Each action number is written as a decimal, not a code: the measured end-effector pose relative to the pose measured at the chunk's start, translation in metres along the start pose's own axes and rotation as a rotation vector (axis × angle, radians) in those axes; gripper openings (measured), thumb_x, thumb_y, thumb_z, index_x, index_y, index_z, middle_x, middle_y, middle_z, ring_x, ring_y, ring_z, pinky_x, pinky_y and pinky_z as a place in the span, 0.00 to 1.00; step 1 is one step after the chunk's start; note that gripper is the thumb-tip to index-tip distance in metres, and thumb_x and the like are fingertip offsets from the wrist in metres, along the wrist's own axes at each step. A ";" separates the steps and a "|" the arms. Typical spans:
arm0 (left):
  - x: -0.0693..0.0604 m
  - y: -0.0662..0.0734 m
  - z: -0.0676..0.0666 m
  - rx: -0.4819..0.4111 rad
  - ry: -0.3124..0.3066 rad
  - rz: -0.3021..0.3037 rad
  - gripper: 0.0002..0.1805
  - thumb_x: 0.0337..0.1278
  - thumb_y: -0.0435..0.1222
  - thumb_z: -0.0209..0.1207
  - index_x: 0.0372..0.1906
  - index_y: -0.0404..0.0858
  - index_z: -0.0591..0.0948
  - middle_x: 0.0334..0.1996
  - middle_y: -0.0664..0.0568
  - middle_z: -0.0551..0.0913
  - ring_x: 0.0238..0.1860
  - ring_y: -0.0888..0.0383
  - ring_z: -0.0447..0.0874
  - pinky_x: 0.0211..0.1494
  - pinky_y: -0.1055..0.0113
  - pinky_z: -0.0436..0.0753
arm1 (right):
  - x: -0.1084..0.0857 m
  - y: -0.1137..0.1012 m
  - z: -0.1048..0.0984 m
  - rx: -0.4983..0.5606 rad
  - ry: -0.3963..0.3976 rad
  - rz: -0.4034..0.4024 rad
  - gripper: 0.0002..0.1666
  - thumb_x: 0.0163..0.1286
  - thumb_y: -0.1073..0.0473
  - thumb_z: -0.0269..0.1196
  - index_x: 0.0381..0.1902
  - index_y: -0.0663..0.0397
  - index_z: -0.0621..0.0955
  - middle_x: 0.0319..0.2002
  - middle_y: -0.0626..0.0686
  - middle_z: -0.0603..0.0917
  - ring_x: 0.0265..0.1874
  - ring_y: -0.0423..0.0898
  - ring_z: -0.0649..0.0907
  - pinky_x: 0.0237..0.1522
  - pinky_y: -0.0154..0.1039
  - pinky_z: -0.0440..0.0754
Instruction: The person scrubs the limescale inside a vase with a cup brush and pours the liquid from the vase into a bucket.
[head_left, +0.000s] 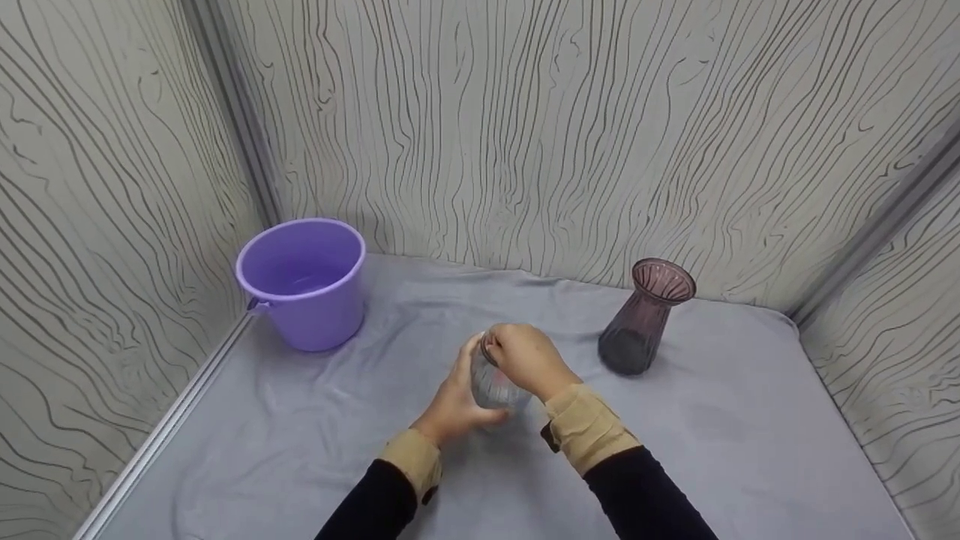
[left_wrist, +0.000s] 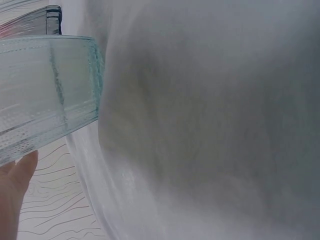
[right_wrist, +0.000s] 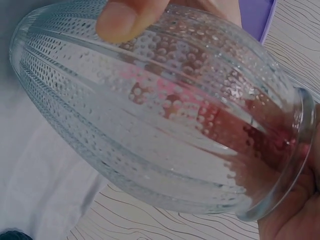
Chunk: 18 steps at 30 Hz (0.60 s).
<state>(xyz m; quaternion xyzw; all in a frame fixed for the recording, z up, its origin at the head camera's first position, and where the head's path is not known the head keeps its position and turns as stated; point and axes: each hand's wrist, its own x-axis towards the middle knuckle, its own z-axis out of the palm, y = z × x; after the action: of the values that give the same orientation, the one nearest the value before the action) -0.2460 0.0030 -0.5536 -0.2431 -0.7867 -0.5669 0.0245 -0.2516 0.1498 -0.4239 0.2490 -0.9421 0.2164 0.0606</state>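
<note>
A clear ribbed glass vase (head_left: 491, 386) with raised dots is above the cloth, tilted in the right wrist view. My left hand (head_left: 455, 405) grips its side, with the thumb across the front; in the left wrist view, fingertips (left_wrist: 25, 167) touch the glass. At the rim (right_wrist: 300, 155), my right hand (head_left: 529, 360) is curled, its fingers reaching into the mouth. Something pink (right_wrist: 170, 90) shows blurred through the glass below these fingers, seemingly held by them; its kind is unclear. The glass distorts the right fingertips.
A purple bucket (head_left: 322, 311) stands at the back left. To the right is a purple-tinted glass vase (head_left: 637, 330) with a flared rim. Grey cloth (head_left: 750, 435) covers the table, and wood-grain patterned panels (head_left: 480, 135) enclose the back and sides.
</note>
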 end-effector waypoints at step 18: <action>0.000 0.001 0.000 0.005 0.006 0.004 0.66 0.41 0.41 0.80 0.80 0.46 0.47 0.77 0.45 0.58 0.74 0.48 0.62 0.72 0.45 0.65 | 0.000 -0.006 0.002 -0.054 0.065 0.029 0.13 0.68 0.66 0.64 0.22 0.56 0.79 0.22 0.50 0.80 0.24 0.50 0.81 0.32 0.50 0.81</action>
<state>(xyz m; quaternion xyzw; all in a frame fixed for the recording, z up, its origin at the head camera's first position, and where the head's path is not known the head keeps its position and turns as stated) -0.2453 0.0028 -0.5525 -0.2430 -0.7876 -0.5655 0.0285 -0.2490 0.1440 -0.4235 0.2263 -0.9487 0.1997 0.0945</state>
